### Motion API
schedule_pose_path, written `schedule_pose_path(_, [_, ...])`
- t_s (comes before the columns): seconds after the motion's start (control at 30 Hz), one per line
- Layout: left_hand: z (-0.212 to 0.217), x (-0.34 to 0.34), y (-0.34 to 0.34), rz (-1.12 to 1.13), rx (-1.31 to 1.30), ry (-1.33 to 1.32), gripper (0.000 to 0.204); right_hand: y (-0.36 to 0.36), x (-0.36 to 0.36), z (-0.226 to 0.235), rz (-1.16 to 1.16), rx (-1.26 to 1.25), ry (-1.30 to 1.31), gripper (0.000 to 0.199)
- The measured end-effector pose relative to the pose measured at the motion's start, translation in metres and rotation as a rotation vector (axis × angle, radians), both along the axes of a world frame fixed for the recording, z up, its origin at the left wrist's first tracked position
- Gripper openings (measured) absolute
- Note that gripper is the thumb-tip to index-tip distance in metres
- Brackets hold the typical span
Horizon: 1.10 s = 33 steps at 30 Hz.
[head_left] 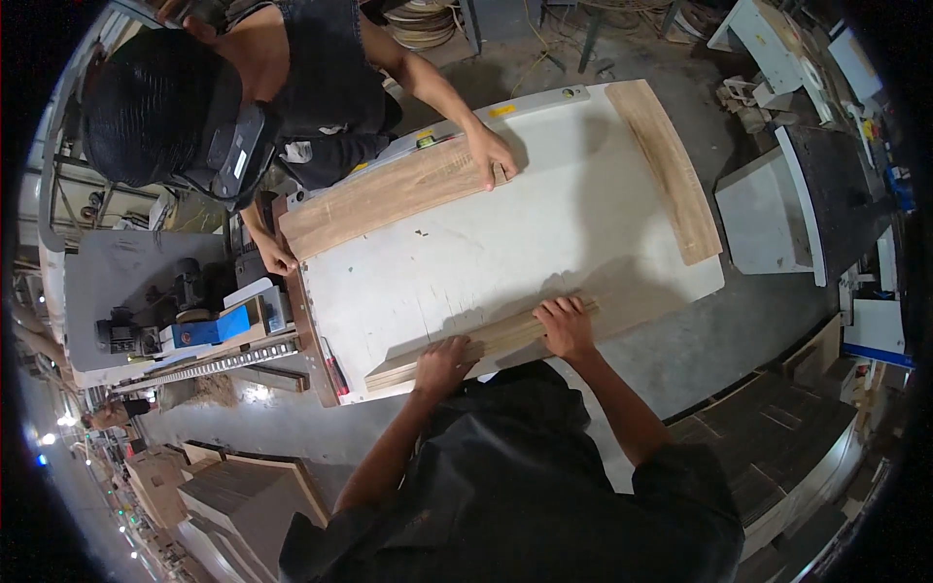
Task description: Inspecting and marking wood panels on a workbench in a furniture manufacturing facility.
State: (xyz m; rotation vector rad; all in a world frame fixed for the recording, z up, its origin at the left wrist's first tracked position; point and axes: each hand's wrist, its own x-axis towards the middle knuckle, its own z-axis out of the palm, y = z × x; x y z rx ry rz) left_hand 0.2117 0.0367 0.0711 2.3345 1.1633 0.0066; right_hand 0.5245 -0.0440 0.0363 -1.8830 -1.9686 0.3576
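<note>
Along the near edge of a white tabletop (544, 228) lies a narrow stack of wooden boards (503, 335), their long edges showing. My left hand (444, 367) is closed over the stack toward its left end. Farther right, my right hand (566, 327) grips the same boards, fingers curled over the top edge. Across the table a co-worker's hand (492, 155) rests on the end of a wide wood-grain board (389, 194). The co-worker's other hand (279, 258) touches the table's left edge.
Another wood-grain board (671, 175) lies across the table's right end. A long spirit level (539, 103) runs along the far edge. A screwdriver (335, 369) lies at the near left corner. Left of the table stands a bench machine (185, 325); dark panels (768, 428) are stacked at the lower right.
</note>
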Motion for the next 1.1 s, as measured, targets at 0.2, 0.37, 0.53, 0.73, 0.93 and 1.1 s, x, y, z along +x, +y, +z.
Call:
schedule_pose_path(0.2, [-0.017, -0.092, -0.002, 0.006, 0.18, 0.077, 0.056, -0.007, 0.039, 0.011, -0.025, -0.181, -0.099, 0.052])
schedule_pose_path(0.37, [0.007, -0.166, -0.001, 0.252, 0.189, 0.069, 0.062, -0.03, 0.088, -0.002, -0.26, -0.185, 0.172, 0.073])
schedule_pose_path(0.53, [-0.043, -0.217, -0.037, 0.841, -0.455, -0.741, 0.075, -0.037, 0.063, -0.019, -0.459, -0.203, 0.838, 0.101])
schedule_pose_path(0.73, [-0.056, -0.185, -0.048, 0.955, -0.444, -0.86, 0.072, -0.04, 0.047, -0.035, -0.463, -0.018, 1.07, 0.103])
schedule_pose_path(0.93, [-0.003, -0.148, -0.033, 0.817, -0.01, -0.346, 0.069, -0.046, 0.076, -0.028, -0.426, -0.163, 0.838, 0.081])
schedule_pose_path(1.1, [0.009, -0.063, 0.036, 0.397, 0.173, -0.218, 0.078, -0.042, 0.082, -0.031, -0.42, -0.151, 0.767, 0.068])
